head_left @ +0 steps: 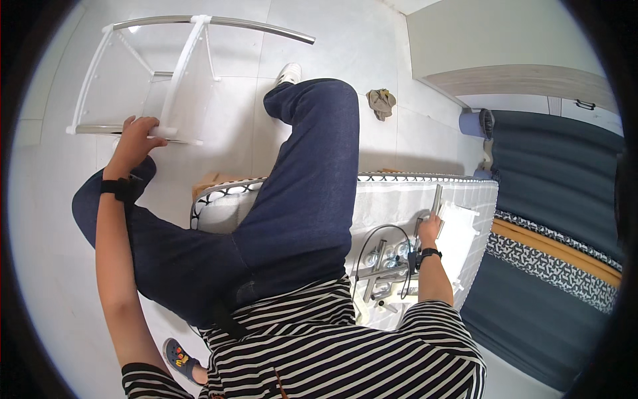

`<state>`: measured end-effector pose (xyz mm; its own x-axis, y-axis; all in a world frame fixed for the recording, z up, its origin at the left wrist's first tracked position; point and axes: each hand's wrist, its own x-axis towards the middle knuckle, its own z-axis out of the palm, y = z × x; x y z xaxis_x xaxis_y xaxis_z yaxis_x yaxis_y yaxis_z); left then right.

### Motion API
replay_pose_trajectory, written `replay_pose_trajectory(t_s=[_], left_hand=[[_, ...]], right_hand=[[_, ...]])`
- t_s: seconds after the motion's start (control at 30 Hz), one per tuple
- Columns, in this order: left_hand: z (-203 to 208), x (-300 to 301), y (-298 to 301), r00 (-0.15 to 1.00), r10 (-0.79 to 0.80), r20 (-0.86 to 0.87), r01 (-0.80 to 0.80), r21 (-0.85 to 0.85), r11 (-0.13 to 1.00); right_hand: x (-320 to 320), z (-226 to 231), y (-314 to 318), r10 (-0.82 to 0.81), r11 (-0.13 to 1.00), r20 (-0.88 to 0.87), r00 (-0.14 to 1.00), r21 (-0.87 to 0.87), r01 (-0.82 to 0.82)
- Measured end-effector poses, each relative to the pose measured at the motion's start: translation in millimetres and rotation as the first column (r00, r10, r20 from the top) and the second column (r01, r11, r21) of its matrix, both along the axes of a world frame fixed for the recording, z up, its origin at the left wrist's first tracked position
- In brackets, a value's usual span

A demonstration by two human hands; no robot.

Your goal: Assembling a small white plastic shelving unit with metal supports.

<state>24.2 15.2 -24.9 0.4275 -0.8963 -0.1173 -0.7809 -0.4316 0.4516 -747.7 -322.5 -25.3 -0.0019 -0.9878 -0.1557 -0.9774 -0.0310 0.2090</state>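
Observation:
My left hand (137, 141) is closed round the lower metal rail and white end of a partly built rack (184, 70), which lies on the floor at the left. The rack has white shelf panels joined by shiny metal tubes. At the right, my right hand (428, 231) grips a short metal tube (438, 198) above the grey quilted mattress (392, 199). Beside that hand lies a stack of white panels (460, 243). Closer to me, several loose metal tubes (372, 263) are heaped with small clear round pieces and a thin black cable (382, 227).
A crumpled beige cloth (381, 104) lies on the pale tiled floor. Dark bedding (545, 153) with an orange band fills the right, below a cabinet (512, 40). My bent legs stand between rack and mattress. A dark clog (176, 356) shows at the lower left.

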Motion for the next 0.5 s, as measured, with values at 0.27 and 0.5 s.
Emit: replay_pose_trajectory(t_s=[0.27, 0.5], left_hand=[[6.8, 0.6, -10.8, 0.977, 0.100, -0.190, -0.103, -0.005, 0.995], [-1.8, -0.6, -4.1, 0.966, 0.157, -0.206, -0.170, -0.045, 0.984]], right_hand=[[13.7, 1.1, -25.8, -0.082, 0.996, 0.055, 0.995, -0.027, 0.084], [0.6, 2.5, -41.6, -0.220, 0.975, -0.057, 0.974, 0.006, 0.220]])
